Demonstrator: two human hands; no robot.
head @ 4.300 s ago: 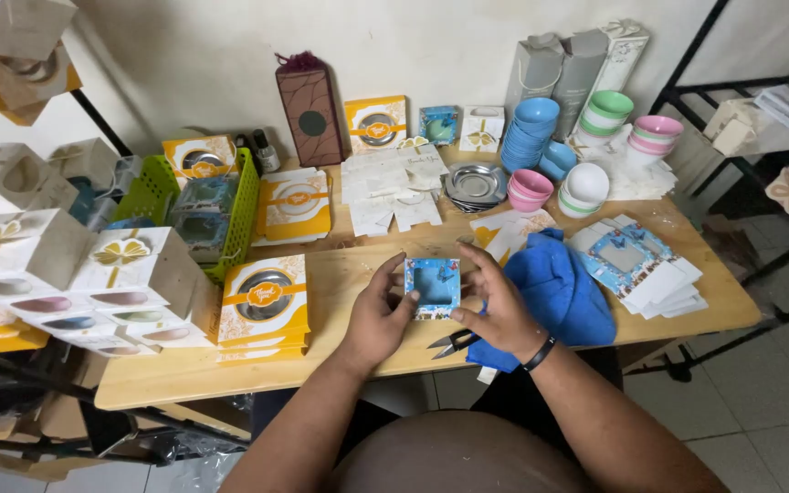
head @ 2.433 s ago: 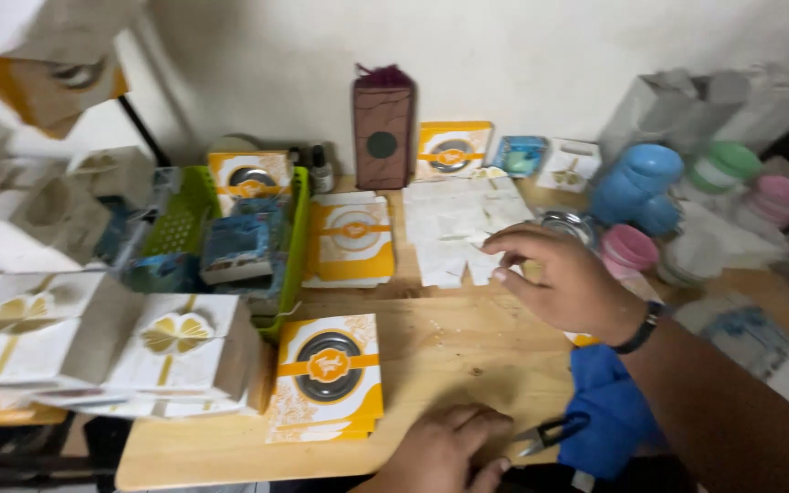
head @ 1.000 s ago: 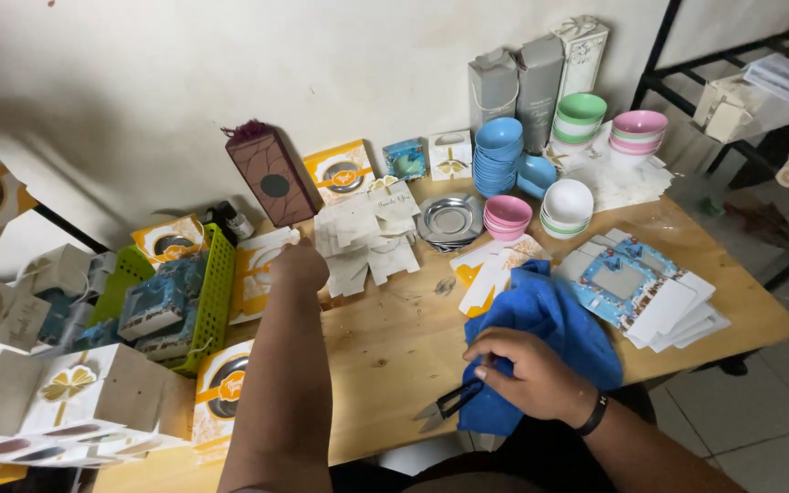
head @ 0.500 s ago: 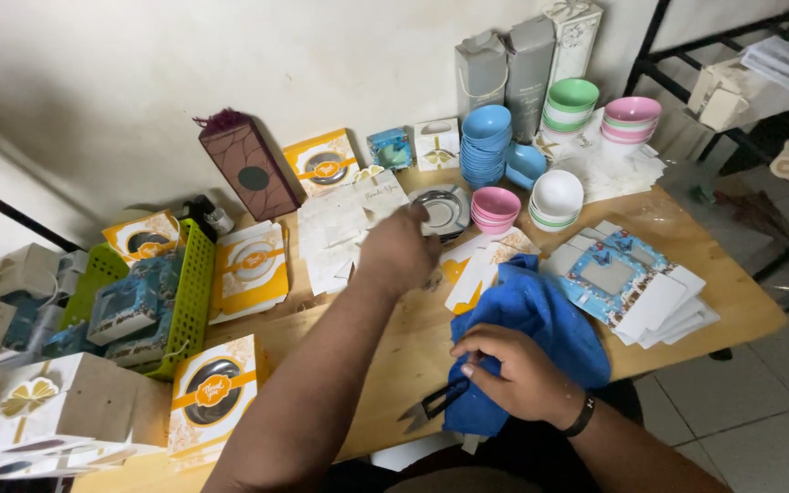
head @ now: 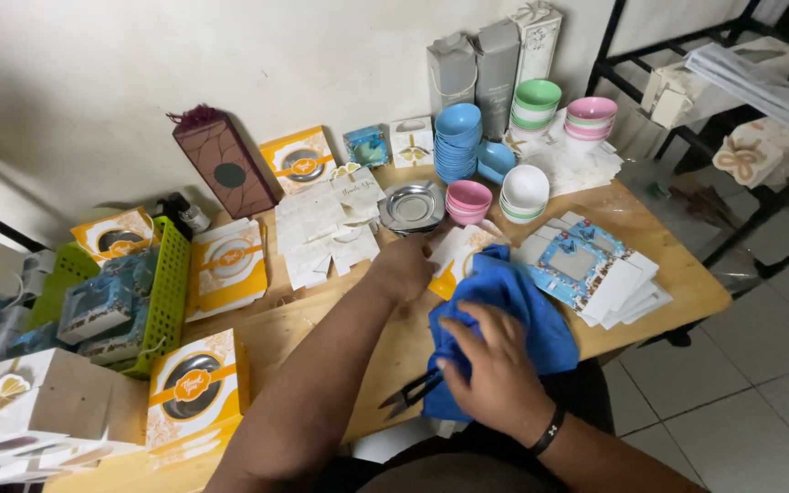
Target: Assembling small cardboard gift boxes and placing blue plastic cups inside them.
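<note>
While the right hand (head: 495, 370) presses down with spread fingers on a blue cloth (head: 504, 315) bunched at the near edge of the wooden counter (head: 678, 274), the left hand (head: 404, 265) reaches across toward the middle, its fingers curled over the edge of some flat white and yellow cardboard pieces (head: 463, 251); whether it actually grips them I cannot tell. Small black scissors (head: 410, 394) lie just beside the right hand, touching the cloth's near-left corner. A dark band (head: 548, 431) circles the right wrist.

Just beyond the left hand sits a round metal tray (head: 413, 206), with a stack of pink bowls (head: 468, 196) and a stack of white bowls (head: 524, 190) to its right. Further back, near the far edge, stand stacks of blue bowls (head: 458, 139), green bowls (head: 537, 102) and more pink bowls (head: 591, 117), with tall grey boxes (head: 486, 59) against the wall. Flat blue window boxes (head: 586, 269) lie fanned out toward the right edge, beside the cloth. White paper cut-outs (head: 326, 228) are spread left of the tray. A brown carton (head: 226, 164) leans at the far side. Toward the left edge, a green basket (head: 162, 301) holds blue packets, with yellow window boxes (head: 192, 388) at the near-left corner
</note>
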